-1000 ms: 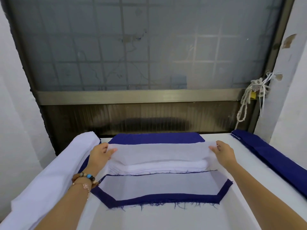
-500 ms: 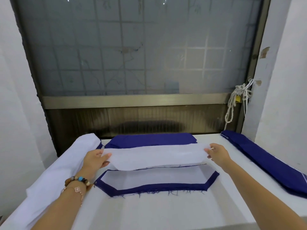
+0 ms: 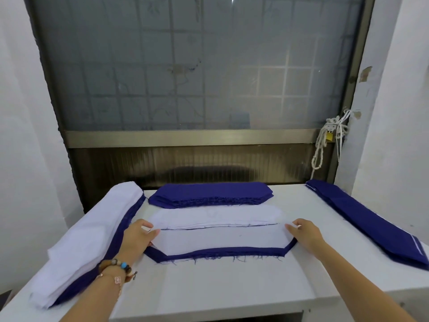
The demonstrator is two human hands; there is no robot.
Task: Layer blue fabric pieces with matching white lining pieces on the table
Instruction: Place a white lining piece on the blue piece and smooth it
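Head view, and the sheet is down! A second ago the white lining piece (image 3: 220, 239) hung in the air between both hands, freshly lifted off the white lining stack (image 3: 213, 216). Half a second ago it floated over the work, and now it lies flat.

Across the desk (image 3: 232, 287), biggest first: a long white-over-blue pile (image 3: 92, 233) runs along the left edge and long blue strips (image 3: 371, 224) run along the right edge. The blue stack (image 3: 209, 194) sits at the far edge, with the lining stack just in front of it, touching or nearly so.

Mid-desk is the blue piece (image 3: 220, 252), and the lining piece now rests on top of it. A blue border shows along its near side and both angled ends. That reads as a matched pair laid, one layer further into the job. The blue piece already looked pale in the middle earlier, so I cannot tell whether another lining lies beneath.

Left hand (image 3: 137, 240), bead bracelet (image 3: 118, 267) on the wrist, sits at the lining's left end. Its thumb is on top and its fingers are tucked at the edge, lightly pinching the cloth. Right hand (image 3: 306, 233) is at the right end, fingers fairly straight, tips on the lining. Whether it nips the cloth, I cannot tell.
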